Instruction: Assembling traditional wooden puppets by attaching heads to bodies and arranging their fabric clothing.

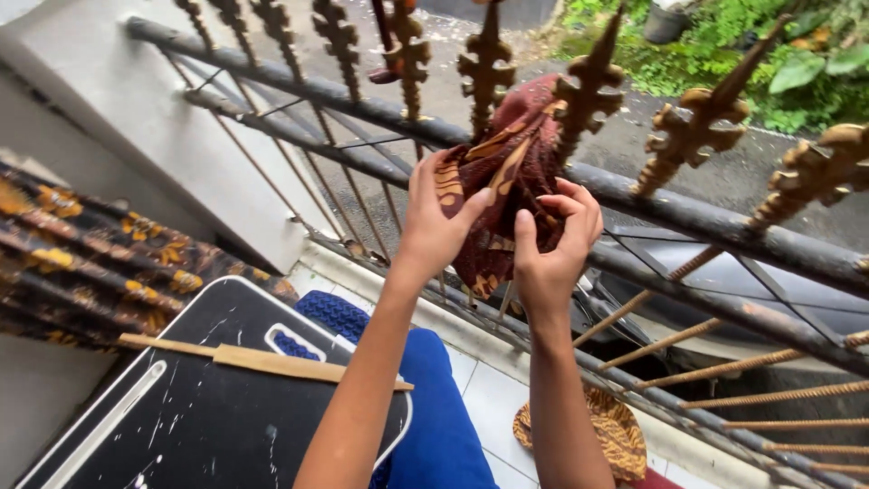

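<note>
Item: maroon patterned cloth (507,172), bunched on a gold railing spike (489,63) (balcony rail). Left hand (434,222) and right hand (552,244): each grip pinches it. Step: draping; next likely needs spreading flat.

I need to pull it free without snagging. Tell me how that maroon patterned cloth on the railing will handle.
The maroon cloth looks floppy: it bunches between the left hand and right hand. Probably light, since fingertips hold it. It may catch on the railing's spikes it drapes over.

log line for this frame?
left hand: grips cloth | right hand: grips cloth | cloth: bunched over railing spikes
</note>
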